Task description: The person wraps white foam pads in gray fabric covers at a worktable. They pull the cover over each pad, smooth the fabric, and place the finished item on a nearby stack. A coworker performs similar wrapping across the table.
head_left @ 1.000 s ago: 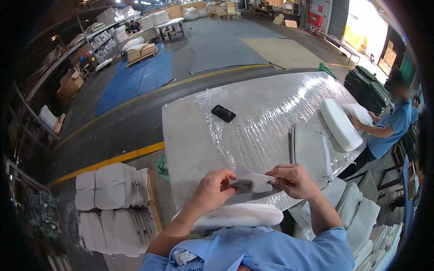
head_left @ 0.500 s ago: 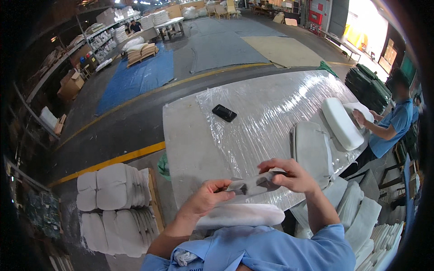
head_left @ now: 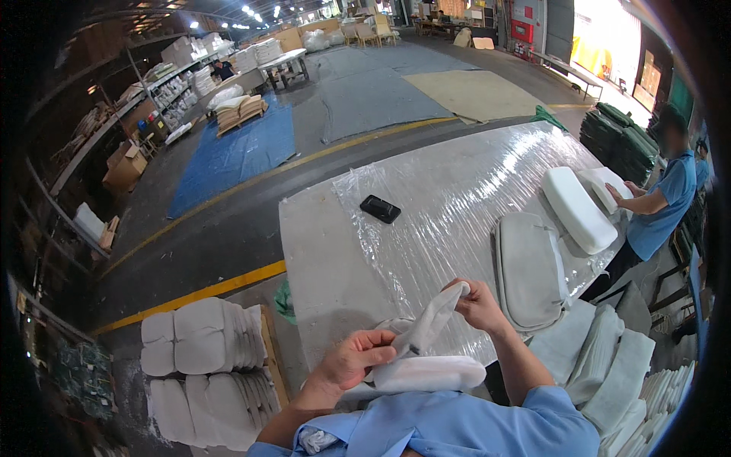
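Both hands pinch the grey cloth (head_left: 428,324), your left hand (head_left: 350,359) lower, your right hand (head_left: 481,306) higher, so tension it evenly (the white cushion (head_left: 432,375) lies close).

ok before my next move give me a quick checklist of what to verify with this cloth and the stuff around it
1. Left hand on the grey cloth: ok, it grips the lower end.
2. Right hand on the cloth: ok, it pinches the upper end.
3. Cloth spread flat: not ok, it is held up bunched between the hands.
4. White pad close by: ok, just below the cloth, next to the blue shirt.
5. Phone clear of the hands: ok, it lies farther up the table.
6. Far side of the cloth unmarked: cannot tell, it faces away.
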### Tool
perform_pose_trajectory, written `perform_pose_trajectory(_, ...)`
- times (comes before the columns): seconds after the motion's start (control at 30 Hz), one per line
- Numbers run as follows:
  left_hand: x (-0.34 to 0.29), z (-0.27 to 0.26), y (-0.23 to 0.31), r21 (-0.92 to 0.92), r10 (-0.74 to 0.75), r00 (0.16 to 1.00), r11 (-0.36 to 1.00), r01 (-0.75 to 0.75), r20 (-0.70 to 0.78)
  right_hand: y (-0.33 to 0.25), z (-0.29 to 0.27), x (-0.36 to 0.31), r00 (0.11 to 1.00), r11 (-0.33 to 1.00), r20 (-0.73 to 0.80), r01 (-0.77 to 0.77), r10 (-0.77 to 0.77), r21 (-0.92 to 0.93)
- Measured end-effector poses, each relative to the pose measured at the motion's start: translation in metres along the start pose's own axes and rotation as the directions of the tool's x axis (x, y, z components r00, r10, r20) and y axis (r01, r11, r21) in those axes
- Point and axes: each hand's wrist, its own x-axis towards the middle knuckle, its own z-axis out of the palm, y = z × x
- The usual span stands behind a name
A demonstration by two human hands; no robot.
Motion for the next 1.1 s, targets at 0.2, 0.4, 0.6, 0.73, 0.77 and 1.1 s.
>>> perform_pose_trajectory(0.2, -0.007, 0.015, 0.003, 0.052, 0.145, 0.969, 0.989, -0.138, -0.201, -0.017, 0.009, 0.015, 0.997, 0.998, -0.050, 0.061, -0.060, 0.017)
perform_pose_trajectory(0.4, -0.001, 0.015, 0.017, 0.012, 0.329, 0.910, 0.941, -0.337, -0.253, -0.024, 0.011, 0.024, 0.993, 0.992, -0.078, 0.097, -0.091, 0.084)
perform_pose_trajectory(0.6, 0.002, 0.010, 0.012, -0.084, 0.349, 0.909, 0.923, -0.375, -0.227, -0.014, 0.010, 0.028, 0.986, 0.984, -0.070, 0.159, -0.153, 0.085)
perform_pose_trajectory(0.73, 0.006, 0.004, 0.004, -0.221, 0.375, 0.917, 0.891, -0.397, -0.132, -0.007, 0.006, 0.032, 0.983, 0.984, -0.074, 0.171, -0.166, 0.058)
perform_pose_trajectory(0.77, 0.007, 0.004, 0.001, -0.263, 0.370, 0.919, 0.881, -0.394, -0.139, -0.005, 0.005, 0.033, 0.984, 0.984, -0.076, 0.164, -0.159, 0.074)
perform_pose_trajectory(1.1, -0.002, 0.013, 0.032, -0.236, 0.526, 0.846, 0.814, -0.530, -0.084, 0.016, 0.004, 0.023, 0.996, 0.941, 0.083, -0.042, 0.015, 0.335)
